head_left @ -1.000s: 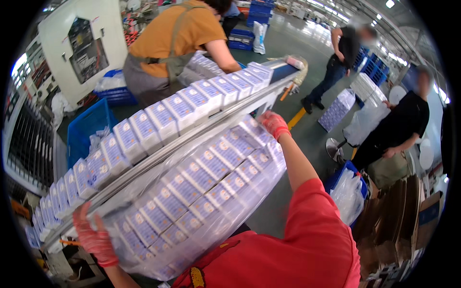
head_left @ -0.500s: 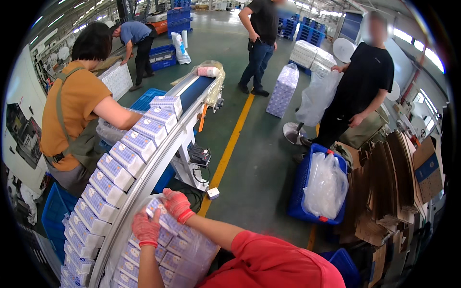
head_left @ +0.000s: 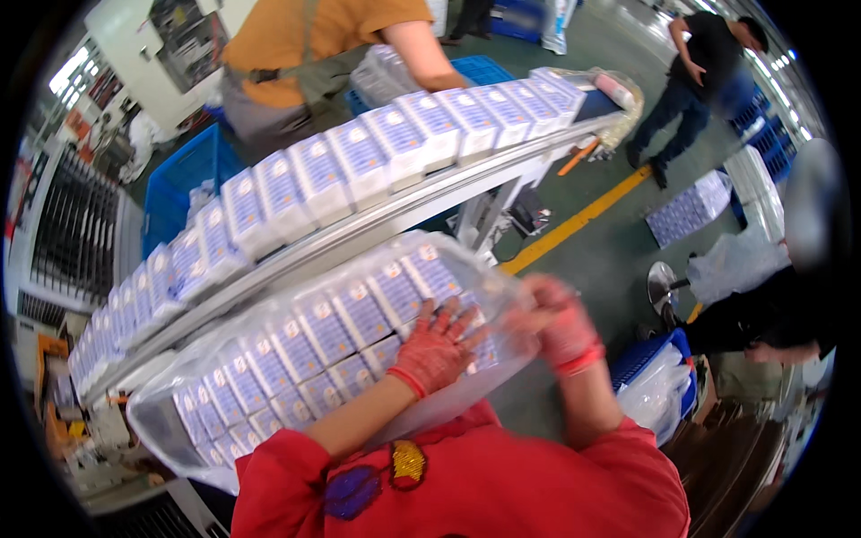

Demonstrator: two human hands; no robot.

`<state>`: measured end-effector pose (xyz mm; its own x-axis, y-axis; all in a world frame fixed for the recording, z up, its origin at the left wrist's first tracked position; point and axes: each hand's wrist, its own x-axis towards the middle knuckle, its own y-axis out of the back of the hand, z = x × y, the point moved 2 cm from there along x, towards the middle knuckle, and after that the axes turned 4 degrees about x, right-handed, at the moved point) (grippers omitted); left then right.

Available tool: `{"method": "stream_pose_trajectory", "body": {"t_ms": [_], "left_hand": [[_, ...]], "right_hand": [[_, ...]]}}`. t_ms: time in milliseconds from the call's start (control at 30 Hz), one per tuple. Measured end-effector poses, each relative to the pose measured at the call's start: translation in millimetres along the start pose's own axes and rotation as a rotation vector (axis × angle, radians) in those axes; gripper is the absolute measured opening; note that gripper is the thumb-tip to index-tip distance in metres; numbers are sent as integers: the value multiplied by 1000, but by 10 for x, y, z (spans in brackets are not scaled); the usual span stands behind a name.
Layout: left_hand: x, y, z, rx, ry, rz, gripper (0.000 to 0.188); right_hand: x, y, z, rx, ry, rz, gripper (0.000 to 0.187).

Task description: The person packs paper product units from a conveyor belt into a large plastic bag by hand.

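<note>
A clear plastic bag [head_left: 170,446] lies open in front of me, filled with rows of blue-and-white tissue packs [head_left: 300,345]. My left hand [head_left: 436,351], in a red glove, rests on the packs near the bag's right end, fingers spread. At that end my right hand [head_left: 567,330], gloved too and blurred by motion, appears closed on the bag's edge. Beyond the bag, a line of similar wrapped packs [head_left: 359,161] stands along a conveyor [head_left: 377,213], untouched by either hand.
Across the conveyor a person in an orange shirt [head_left: 314,36] reaches toward a blue crate [head_left: 484,70]. Another blue crate [head_left: 184,184] stands at the left. Two people in black are at the right, near a blue basket [head_left: 659,377] of plastic bags and stacked cardboard [head_left: 726,462].
My view has turned left and down toward the bag. The left hand has gone from a pack held with both hands to lying flat on the rows. My right hand has moved to the bag's right end.
</note>
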<state>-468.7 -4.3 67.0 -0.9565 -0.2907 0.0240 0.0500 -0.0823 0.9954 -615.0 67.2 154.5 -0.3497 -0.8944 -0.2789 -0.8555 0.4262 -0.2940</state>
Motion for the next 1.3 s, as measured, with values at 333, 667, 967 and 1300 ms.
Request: {"method": "stream_pose_trajectory", "body": {"t_ms": [333, 667, 967, 1300], "left_hand": [[-3237, 809, -467, -666, 865, -865, 58], [-2724, 969, -1291, -427, 576, -329, 46], [-3143, 897, -1848, -240, 816, 44, 46], [-3133, 1563, -2911, -117, 639, 301, 42]], "right_hand": [[257, -408, -1180, -1262, 489, -148, 26], [1765, -825, -441, -1164, -118, -392, 19], [932, -2104, -553, -1223, 1054, -556, 10], [2509, -3055, 574, -1545, 62, 223, 56]]}}
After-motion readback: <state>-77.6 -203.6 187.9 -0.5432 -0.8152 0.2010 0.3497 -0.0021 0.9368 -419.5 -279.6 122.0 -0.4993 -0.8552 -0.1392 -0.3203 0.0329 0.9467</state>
